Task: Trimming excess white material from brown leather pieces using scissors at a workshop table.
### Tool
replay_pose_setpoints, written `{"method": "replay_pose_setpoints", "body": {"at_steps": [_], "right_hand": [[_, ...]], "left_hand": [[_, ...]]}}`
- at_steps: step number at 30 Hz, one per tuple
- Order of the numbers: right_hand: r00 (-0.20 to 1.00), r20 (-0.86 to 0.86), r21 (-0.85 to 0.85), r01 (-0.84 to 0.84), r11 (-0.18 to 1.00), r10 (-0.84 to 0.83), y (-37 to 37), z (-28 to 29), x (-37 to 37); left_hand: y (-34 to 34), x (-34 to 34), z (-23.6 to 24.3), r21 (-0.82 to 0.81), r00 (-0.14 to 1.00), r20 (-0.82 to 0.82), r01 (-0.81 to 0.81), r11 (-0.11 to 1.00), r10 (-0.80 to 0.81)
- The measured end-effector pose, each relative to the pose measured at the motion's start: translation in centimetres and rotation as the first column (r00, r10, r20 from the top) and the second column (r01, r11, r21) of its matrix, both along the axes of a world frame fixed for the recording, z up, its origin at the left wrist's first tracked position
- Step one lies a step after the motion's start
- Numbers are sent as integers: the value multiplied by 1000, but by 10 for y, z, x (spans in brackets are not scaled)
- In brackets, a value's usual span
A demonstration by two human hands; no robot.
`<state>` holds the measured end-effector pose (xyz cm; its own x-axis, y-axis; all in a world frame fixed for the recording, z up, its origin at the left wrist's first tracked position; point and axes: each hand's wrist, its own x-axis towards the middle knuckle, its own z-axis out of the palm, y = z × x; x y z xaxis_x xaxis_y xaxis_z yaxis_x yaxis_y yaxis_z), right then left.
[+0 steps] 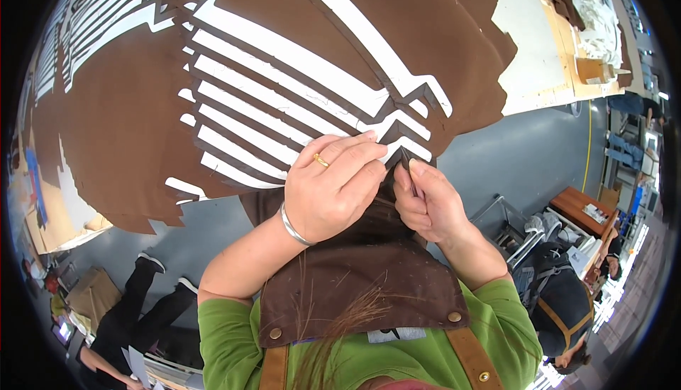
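A large brown fabric sheet (135,134) spreads over the table, with white zigzag-ended strips (237,127) laid in rows on it. My left hand (333,184), with a ring and a bracelet, rests palm down on the strips near the front edge. Its fingers stretch toward the pointed strip ends, and its palm hides part of the strips. Just right of those fingertips, my right hand (431,202) is closed in a pinch on a dark pointed piece (406,157). Whether that piece is fabric or a small tool, I cannot tell.
White cloth scraps (596,28) lie on the table's far right beside a cardboard box (594,70). A person in black (142,305) stands behind at lower left; another with dark clothing (564,305) is at lower right. A metal-framed cart (500,223) stands to my right.
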<state>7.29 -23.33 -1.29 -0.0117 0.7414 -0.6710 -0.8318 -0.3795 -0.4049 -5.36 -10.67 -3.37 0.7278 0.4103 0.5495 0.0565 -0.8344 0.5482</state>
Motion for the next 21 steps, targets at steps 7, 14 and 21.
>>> {"method": "replay_pose_setpoints", "body": {"at_steps": [7,14,21], "right_hand": [[1000,26,-3,10,1000,-10,-1,-1,-4],[996,37,17,-88,996,87,-8,9,-1],[997,65,-1,-43,999,43,-7,13,-1]], "left_hand": [[-3,-1,-2,14,1000,14,-11,1000,11],[-4,-5,0,2,1000,-10,8,1000,-8],[-4,-3,9,-40,999,-28,29,999,-31]]}}
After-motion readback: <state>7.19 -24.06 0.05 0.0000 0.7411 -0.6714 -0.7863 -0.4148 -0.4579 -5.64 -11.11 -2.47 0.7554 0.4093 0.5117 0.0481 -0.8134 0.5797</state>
